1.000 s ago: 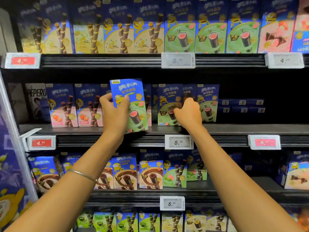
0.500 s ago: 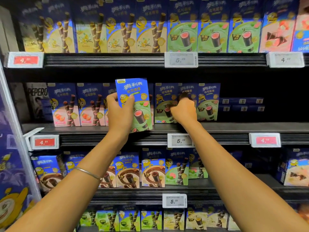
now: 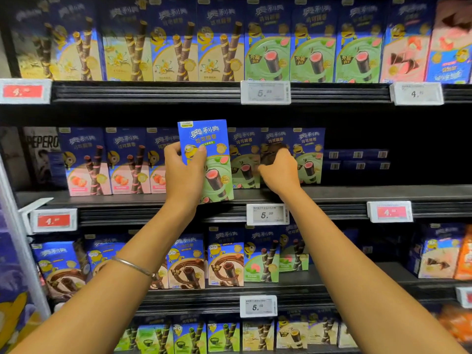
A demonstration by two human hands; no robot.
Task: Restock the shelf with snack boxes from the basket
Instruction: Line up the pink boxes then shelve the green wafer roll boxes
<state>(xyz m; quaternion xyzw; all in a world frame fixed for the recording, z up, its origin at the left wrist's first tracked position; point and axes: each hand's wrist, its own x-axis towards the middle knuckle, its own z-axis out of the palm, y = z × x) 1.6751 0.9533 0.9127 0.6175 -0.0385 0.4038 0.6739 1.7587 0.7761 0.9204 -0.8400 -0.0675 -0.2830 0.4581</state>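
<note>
Blue box (image 3: 204, 136) upright in left grip (image 3: 184, 175); right grip (image 3: 279, 169) curls on shelved box (image 3: 274, 137).

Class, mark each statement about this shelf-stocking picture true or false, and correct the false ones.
1. The left hand grips a blue-and-green snack box. True.
2. The right hand hangs idle below the shelves. False: it reaches into the row of green boxes on the middle shelf.
3. The held snack box stands on the top shelf. False: it is held up at the middle shelf.
4. A bracelet circles the left forearm. True.
5. The pink boxes stand left of the held box. True.
</note>
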